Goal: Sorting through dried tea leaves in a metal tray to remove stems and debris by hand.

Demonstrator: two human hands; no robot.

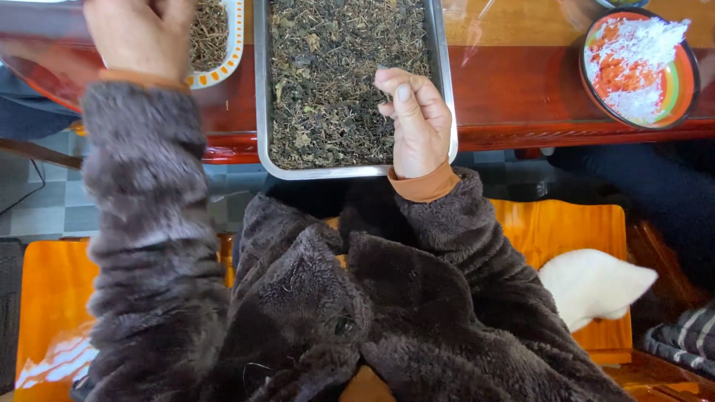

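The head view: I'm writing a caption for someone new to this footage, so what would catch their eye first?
First, the long metal tray of dark dried leaves at top centre on the red-brown table, with the right hand resting at its near right corner, fingers curled together. The left hand reaches over a patterned dish of similar leaves at top left. A bright striped bowl holding white and orange shreds sits at top right.

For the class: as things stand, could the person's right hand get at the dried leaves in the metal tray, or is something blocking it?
Probably yes. The right hand is already over the near right corner of the metal tray, fingers curled just above the dried leaves. The tray is uncovered and nothing lies between hand and leaves.
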